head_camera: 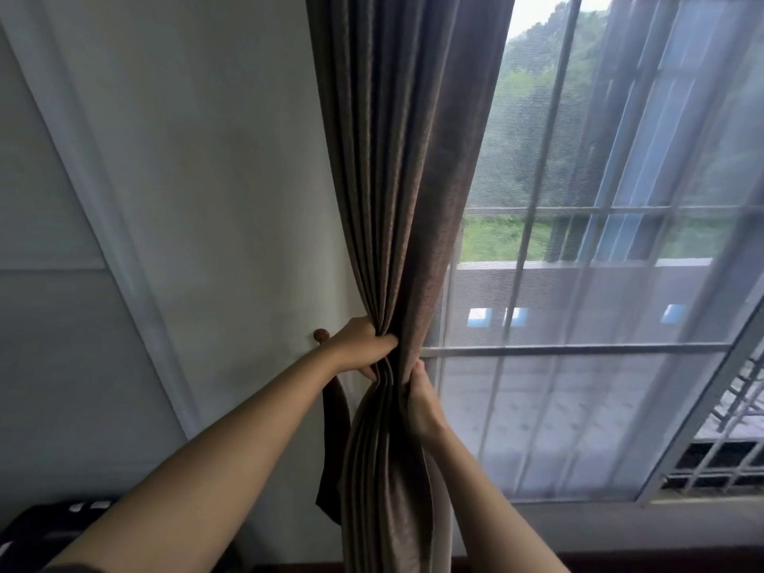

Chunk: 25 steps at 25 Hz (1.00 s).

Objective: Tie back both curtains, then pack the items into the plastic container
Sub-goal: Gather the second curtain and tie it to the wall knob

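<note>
A brown pleated curtain (pixel 405 167) hangs at the left edge of the window, bunched into a narrow waist at hand height. My left hand (pixel 361 345) grips the gathered folds from the left side. From the right, my right hand (pixel 419 401) wraps around the same bundle, slightly lower. A dark brown tieback strap (pixel 333 444) dangles against the wall just left of the curtain, below a round brown wall knob (pixel 321 335). The plastic container and the second curtain are out of view.
A white wall (pixel 206 179) lies left of the curtain. A sheer white curtain (pixel 578 407) covers the barred window (pixel 578 349) to the right. A dark object with white marks (pixel 53 527) sits at the bottom left corner.
</note>
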Available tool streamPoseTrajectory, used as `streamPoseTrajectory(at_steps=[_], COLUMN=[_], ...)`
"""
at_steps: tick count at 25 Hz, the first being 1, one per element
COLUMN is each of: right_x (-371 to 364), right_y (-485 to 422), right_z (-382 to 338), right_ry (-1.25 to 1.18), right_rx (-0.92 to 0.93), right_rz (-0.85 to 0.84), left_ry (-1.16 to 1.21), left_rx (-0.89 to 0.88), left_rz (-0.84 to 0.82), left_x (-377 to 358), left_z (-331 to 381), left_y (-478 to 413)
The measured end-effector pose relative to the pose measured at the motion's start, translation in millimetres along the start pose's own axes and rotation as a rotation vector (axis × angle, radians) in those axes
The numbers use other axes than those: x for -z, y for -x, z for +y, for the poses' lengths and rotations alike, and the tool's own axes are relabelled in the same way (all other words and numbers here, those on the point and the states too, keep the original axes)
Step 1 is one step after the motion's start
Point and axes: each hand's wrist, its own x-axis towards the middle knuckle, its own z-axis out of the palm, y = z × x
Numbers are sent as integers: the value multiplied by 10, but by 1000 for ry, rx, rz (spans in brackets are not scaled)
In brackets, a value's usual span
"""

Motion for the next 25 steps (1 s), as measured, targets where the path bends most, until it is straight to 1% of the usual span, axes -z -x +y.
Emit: streamPoseTrajectory(at_steps=[2,5,8,11,14,15,16,18,19,21,23,25], right_x=[-37,-6,38,32,27,22,7,-5,-20,-70,-143,-216], right_y=[118,302,325,326,310,305,306,310,308,248,153,77], right_z=[-47,-302,-293,-248,-251,-254,-271,-285,-281,-229,-131,-43], right_ry=[27,-117,-290,-340,-330,-326,-336,-357,-343,-224,-30,39], right_rx=[10,46,74,67,34,30,23,21,9,-67,-138,-134], right_rz=[3,14,-22,-18,-43,-50,-57,-40,-37,-6,-19,-68], left_ry=[6,-22,-201,-333,-432,-405,-348,-178,-87,75,201,293], left_rx=[8,1,-55,-44,12,6,-10,-44,-55,-97,-148,-175], left_rz=[-58,-116,-82,-38,136,161,149,95,95,173,310,420], left_x=[-5,-29,-114,-221,-235,-224,-210,-226,-260,-367,-426,-379], left_z=[-2,-11,32,125,164,152,133,113,100,81,41,-39], left_y=[-27,-110,-221,-273,-305,-335,-352,-334,-315,-269,-239,-195])
